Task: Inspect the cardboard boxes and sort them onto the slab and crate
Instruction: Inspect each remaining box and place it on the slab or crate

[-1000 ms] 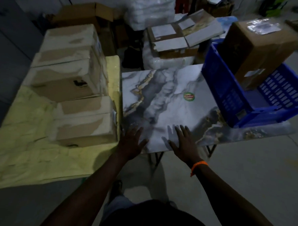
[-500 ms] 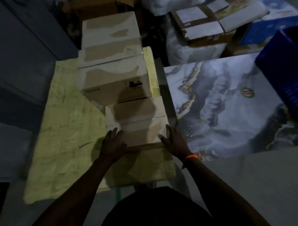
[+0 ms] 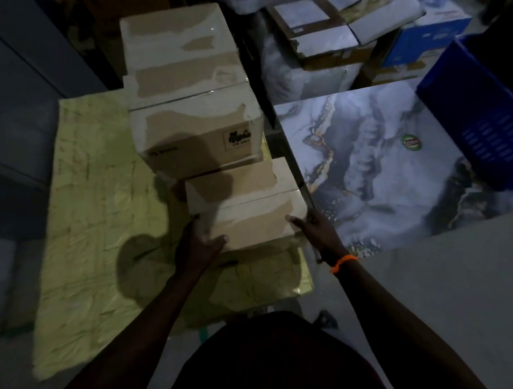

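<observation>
A small cardboard box (image 3: 243,199) lies at the near end of a row on the yellow-green covered table (image 3: 96,202). My left hand (image 3: 200,244) grips its near left corner, thumb on the front face. My right hand (image 3: 317,230), with an orange band at the wrist, holds its right side. Behind it stands a bigger taped box (image 3: 193,132) with a black label, and another box (image 3: 179,44) beyond that. To the right is the marble slab (image 3: 367,184) with a round sticker. The blue crate (image 3: 470,115) sits on the slab's far right, partly cut off.
Behind the slab are an opened carton of grey tiles (image 3: 324,35), a white wrapped bundle (image 3: 298,75) and a blue carton (image 3: 426,43). A narrow gap separates the table from the slab. Grey floor (image 3: 437,275) lies to the right, a dark cabinet front (image 3: 25,66) to the left.
My hands left the marble slab and moved left to the small box, and my view turned left with them. Since half a second ago they have taken hold of the box's sides.
</observation>
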{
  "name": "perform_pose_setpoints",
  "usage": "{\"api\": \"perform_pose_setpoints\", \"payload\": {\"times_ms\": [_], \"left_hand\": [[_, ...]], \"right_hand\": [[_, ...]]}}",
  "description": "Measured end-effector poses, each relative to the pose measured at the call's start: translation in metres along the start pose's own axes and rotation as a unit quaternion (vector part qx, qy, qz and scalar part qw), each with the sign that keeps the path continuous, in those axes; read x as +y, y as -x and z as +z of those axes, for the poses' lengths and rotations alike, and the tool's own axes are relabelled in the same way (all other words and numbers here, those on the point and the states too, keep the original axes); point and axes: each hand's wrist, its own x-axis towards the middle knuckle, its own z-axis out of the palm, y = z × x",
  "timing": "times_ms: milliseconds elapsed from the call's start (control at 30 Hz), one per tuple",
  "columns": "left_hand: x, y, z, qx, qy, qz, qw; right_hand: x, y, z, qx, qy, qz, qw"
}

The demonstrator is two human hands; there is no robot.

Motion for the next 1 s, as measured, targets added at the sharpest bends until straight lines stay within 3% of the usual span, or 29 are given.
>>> {"api": "perform_pose_setpoints", "payload": {"times_ms": [300, 433, 667, 1000], "left_hand": [[0.064, 0.061, 0.002, 0.06, 0.052, 0.168, 0.983], [0.103, 0.068, 0.024, 0.001, 0.095, 0.21, 0.973], [0.163, 0.045, 0.071, -0.074, 0.049, 0.295, 0.951], [0.193, 0.025, 0.135, -0.153, 0.015, 0.362, 0.919]], "right_hand": [[-0.021, 0.064, -0.078, 0.147, -0.159, -0.087, 0.972], [-0.01, 0.075, -0.113, 0.233, -0.19, -0.098, 0.949], [0.027, 0.106, -0.155, 0.337, -0.231, -0.054, 0.911], [0.09, 0.108, -0.194, 0.398, -0.266, -0.01, 0.878]]}}
